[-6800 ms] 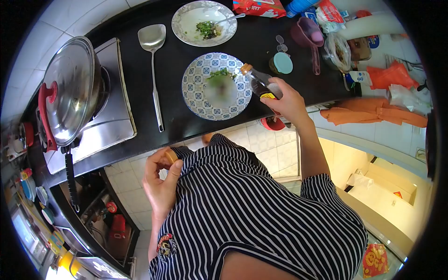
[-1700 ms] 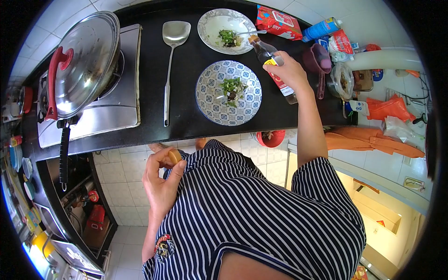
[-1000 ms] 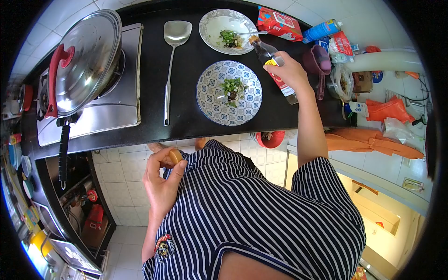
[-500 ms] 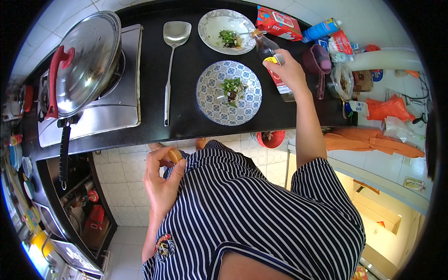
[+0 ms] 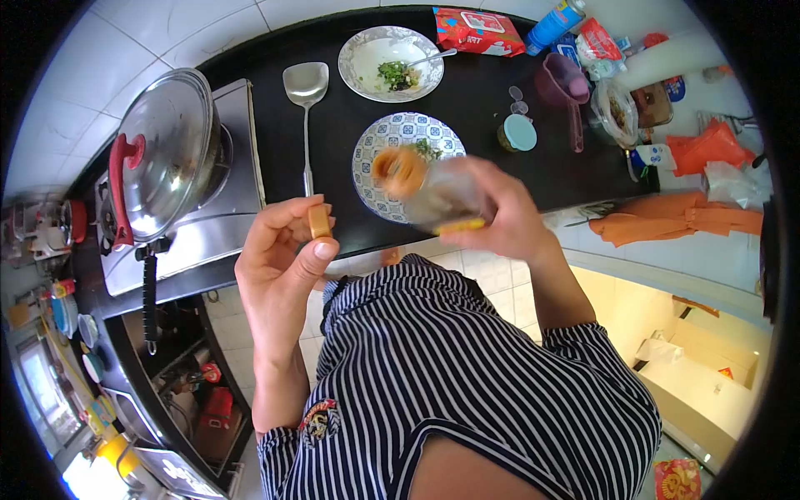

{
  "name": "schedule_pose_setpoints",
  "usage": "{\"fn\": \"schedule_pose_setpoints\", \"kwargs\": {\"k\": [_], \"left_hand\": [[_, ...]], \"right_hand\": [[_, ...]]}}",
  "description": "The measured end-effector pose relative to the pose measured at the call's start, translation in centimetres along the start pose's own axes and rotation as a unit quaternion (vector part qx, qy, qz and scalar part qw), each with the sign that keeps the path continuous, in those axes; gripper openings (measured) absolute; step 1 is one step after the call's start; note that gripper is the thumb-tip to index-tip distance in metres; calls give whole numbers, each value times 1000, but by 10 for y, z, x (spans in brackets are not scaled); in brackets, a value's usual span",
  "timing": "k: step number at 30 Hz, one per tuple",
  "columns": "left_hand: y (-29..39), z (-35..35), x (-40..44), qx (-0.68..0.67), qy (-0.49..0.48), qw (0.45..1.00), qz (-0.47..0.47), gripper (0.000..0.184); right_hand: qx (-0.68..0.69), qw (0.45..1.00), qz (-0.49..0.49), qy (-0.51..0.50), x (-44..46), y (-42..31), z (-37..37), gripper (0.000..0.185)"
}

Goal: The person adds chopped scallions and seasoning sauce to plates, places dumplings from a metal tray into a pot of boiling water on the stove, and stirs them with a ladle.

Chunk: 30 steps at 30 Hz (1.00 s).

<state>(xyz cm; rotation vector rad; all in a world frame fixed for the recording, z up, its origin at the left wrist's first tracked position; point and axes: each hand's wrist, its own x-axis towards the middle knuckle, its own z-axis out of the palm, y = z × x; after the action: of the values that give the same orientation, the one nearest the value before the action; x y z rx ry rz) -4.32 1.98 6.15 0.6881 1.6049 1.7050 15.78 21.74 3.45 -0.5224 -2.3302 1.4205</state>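
Note:
My right hand [image 5: 504, 212] grips a sauce bottle [image 5: 450, 196] with a yellow-edged label. The bottle is tilted left, its orange-brown neck blurred by motion over the blue-patterned plate [image 5: 364, 150]. Between the thumb and fingers of my left hand [image 5: 287, 250] is a small tan bottle cap [image 5: 319, 222], held near the counter's front edge. Chopped green herbs [image 5: 427, 150] lie on the patterned plate, partly hidden behind the bottle. Behind it, a grey-rimmed bowl [image 5: 354, 71] holds herbs, dark sauce and a spoon [image 5: 433, 57].
A metal spatula [image 5: 307, 125] lies beside the stove, where a lidded wok [image 5: 171, 150] stands with its handle jutting forward. To the right are a jar with a light-blue lid [image 5: 520, 132], a purple ladle-like scoop [image 5: 560, 83], and a red packet [image 5: 479, 32].
The bottle has come up off the right of the counter, moving left and toward me, now tilted. My left hand has risen with the cap. The view has shifted slightly.

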Motion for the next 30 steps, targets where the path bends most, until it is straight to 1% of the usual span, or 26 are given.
{"fn": "schedule_pose_setpoints", "kwargs": {"k": [1, 2, 3, 4, 6, 7, 8, 9, 11, 13, 15, 16, 17, 18, 19, 20, 21, 22, 23, 24, 25, 26, 27, 29, 30], "left_hand": [[7, 1, 2, 3, -21, 1000, 9, 54], [13, 0, 2, 4, -46, 999, -5, 59], [11, 1, 4, -5, -78, 996, 46, 49], [16, 2, 3, 15, -81, 996, 42, 48], [24, 2, -2, 42, -89, 994, 37, 48], [26, 2, -4, 76, -87, 993, 21, 46], [29, 3, -6, 110, -84, 990, 6, 45], [30, 4, -9, 117, -89, 989, 7, 45], [31, 8, -13, 157, -72, 985, 8, 44], [31, 7, -15, 159, -80, 984, 21, 45], [29, 7, -14, 155, -114, 974, 123, 46], [29, 9, -15, 127, -118, 975, 138, 46], [32, 11, -16, 129, -123, 974, 142, 46], [35, 13, -16, 108, -148, 970, 160, 45], [38, 14, -15, 86, -172, 965, 177, 44], [36, 12, -9, 101, -202, 948, 222, 44], [32, 15, -4, 57, -223, 937, 262, 42], [28, 17, 2, 12, -252, 928, 273, 42], [25, 17, 5, -32, -278, 917, 283, 43], [23, 20, 4, -29, -276, 917, 287, 43], [21, 24, 3, -57, -257, 920, 291, 44], [23, 24, 4, -66, -248, 922, 289, 40], [26, 24, 5, -75, -238, 925, 287, 36], [32, 26, 6, -101, -206, 926, 301, 31], [30, 16, 2, -29, -143, 937, 316, 34]], "right_hand": [[-12, 1000, -18, -9, -5, -4, 8, 75], [-62, 996, -56, -19, -5, -9, 12, 75], [-112, 989, -93, -28, -6, -14, 15, 75], [-106, 990, -92, -20, -9, -15, 18, 75], [-153, 982, -109, 0, -13, -16, 22, 74], [-148, 983, -108, 7, -16, -16, 22, 74], [-180, 977, -112, 5, -18, -15, 21, 74], [-213, 970, -116, 3, -21, -15, 20, 74], [-219, 968, -125, 16, -25, -15, 19, 74], [-228, 964, -133, 27, -27, -18, 17, 73], [-153, 983, -96, -21, -29, -20, 14, 73], [-154, 983, -96, -15, -30, -19, 15, 73], [-65, 992, -94, -50, -30, -16, 16, 73], [24, 992, -92, -85, -29, -15, 17, 73], [24, 992, -94, -80, -27, -16, 15, 73], [109, 979, -71, -154, -23, -15, 13, 74], [192, 953, -49, -227, -18, -15, 11, 75], [262, 930, -68, -250, -15, -7, 18, 75], [261, 930, -71, -250, -12, -5, 21, 75], [309, 910, -52, -270, -7, -4, 24, 75], [355, 888, -33, -291, -2, -5, 25, 75], [398, 880, -29, -258, 1, -12, 29, 74], [397, 878, -34, -266, 4, -19, 29, 74], [327, 914, 10, -241, 17, -34, 26, 73], [195, 955, -44, -219, 23, -38, 24, 73]]}}
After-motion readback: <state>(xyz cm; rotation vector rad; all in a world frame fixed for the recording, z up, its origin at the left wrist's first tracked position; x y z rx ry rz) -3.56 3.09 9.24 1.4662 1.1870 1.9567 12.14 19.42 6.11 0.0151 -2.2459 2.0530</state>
